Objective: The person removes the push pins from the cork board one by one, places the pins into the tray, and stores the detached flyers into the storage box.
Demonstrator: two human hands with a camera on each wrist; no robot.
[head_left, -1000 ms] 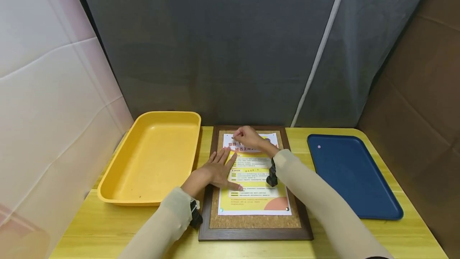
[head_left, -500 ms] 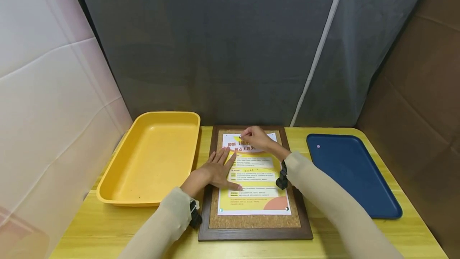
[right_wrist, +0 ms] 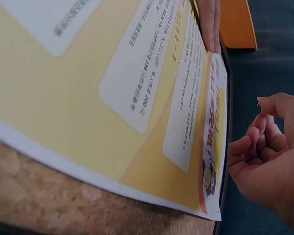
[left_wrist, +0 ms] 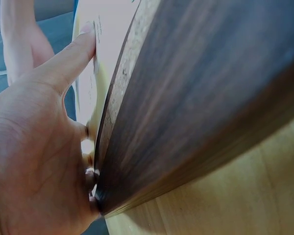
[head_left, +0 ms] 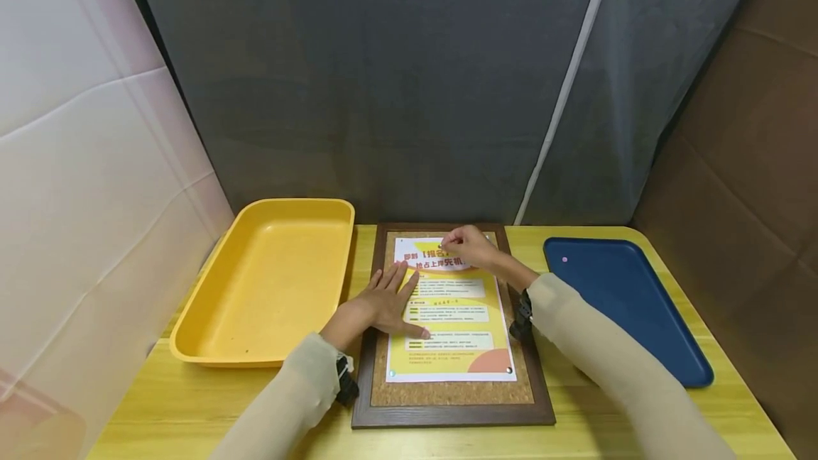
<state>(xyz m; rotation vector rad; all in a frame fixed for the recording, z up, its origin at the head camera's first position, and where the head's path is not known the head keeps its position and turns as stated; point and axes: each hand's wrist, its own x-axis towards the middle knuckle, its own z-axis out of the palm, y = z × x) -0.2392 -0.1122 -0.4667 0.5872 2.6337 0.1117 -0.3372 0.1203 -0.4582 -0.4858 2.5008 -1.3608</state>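
Observation:
A printed yellow and white poster lies on a cork board with a dark wooden frame. Spread over the poster's left side, my left hand presses it with straight fingers; its thumb rests on the paper in the left wrist view. Over the poster's top edge my right hand pinches a tiny thumbtack between thumb and index finger, mostly hidden by the fingertips. Round tacks sit in the poster's bottom left corner and bottom right corner.
A deep yellow tray stands left of the board. To the right is a flat blue tray bearing a small pink tack. A grey curtain hangs behind the wooden table.
My right hand has moved rightward along the poster's top edge, from near its left corner toward the middle, uncovering the title. The left hand has stayed in place.

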